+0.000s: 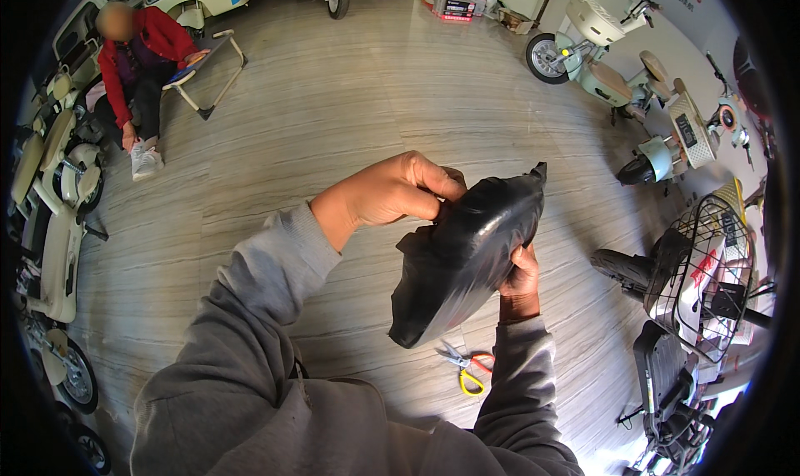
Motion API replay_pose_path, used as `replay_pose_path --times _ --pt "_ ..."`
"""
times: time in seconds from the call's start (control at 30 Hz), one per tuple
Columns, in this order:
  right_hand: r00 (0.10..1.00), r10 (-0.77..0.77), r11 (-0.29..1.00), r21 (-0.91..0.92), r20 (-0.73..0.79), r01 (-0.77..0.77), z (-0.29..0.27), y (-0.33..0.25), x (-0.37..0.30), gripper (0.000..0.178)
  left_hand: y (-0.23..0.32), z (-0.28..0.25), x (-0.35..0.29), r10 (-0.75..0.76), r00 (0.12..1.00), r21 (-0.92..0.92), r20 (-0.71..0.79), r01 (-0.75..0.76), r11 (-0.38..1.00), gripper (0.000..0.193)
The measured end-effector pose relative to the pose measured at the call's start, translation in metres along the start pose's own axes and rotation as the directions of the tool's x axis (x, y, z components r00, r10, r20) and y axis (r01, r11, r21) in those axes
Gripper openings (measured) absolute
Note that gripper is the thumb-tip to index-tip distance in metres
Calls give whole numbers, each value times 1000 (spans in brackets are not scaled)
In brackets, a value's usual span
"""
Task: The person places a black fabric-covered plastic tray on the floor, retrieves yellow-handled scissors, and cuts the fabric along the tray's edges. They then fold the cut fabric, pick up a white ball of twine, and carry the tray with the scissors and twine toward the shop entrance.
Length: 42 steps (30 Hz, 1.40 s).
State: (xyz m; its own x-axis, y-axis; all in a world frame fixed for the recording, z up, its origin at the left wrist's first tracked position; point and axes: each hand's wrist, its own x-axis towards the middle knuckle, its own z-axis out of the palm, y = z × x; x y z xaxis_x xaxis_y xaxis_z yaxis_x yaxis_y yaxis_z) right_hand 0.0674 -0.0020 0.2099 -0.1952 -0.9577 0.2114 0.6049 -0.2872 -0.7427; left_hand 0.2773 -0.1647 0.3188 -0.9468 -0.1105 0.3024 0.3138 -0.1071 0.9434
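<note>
A black plastic package (479, 239), bulky and wrinkled, is held up in front of me at a tilt. My left hand (400, 191) pinches its upper left edge, fingers closed on the plastic. From the right, my right hand (521, 274) grips its side, the thumb showing and the other fingers hidden behind it. What the package contains is hidden. Below it on the floor lies a pair of scissors (467, 366) with one yellow and one red handle, its blades apart.
Electric scooters (67, 201) line the left side; more, including a pale green one (604, 80), stand along the right. A wire basket (704, 276) is near my right. A person in a red jacket (137, 59) sits by a folding frame (212, 80). Boxes (454, 3) stand at the back.
</note>
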Motion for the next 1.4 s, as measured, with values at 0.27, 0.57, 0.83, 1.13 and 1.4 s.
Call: replay_pose_path --times 0.27,0.57,0.83,1.13,1.4 --pt "998 39 995 97 -52 -34 -5 16 3 69 -20 3 7 -27 983 -133 -182 2 991 28" --pt "988 32 999 47 -152 -25 6 11 11 54 -28 -1 9 -66 918 -154 -390 5 988 21" --pt "992 27 998 51 -126 -21 4 12 11 52 -24 -8 4 -88 927 -112 -365 50 992 21" --pt "990 -10 1000 9 -141 11 6 6 9 53 -5 0 1 -194 927 -203 -320 133 970 29" --pt "981 -78 990 -132 -178 55 5 1 11 45 -11 13 8 -256 874 -285 -413 144 948 48"
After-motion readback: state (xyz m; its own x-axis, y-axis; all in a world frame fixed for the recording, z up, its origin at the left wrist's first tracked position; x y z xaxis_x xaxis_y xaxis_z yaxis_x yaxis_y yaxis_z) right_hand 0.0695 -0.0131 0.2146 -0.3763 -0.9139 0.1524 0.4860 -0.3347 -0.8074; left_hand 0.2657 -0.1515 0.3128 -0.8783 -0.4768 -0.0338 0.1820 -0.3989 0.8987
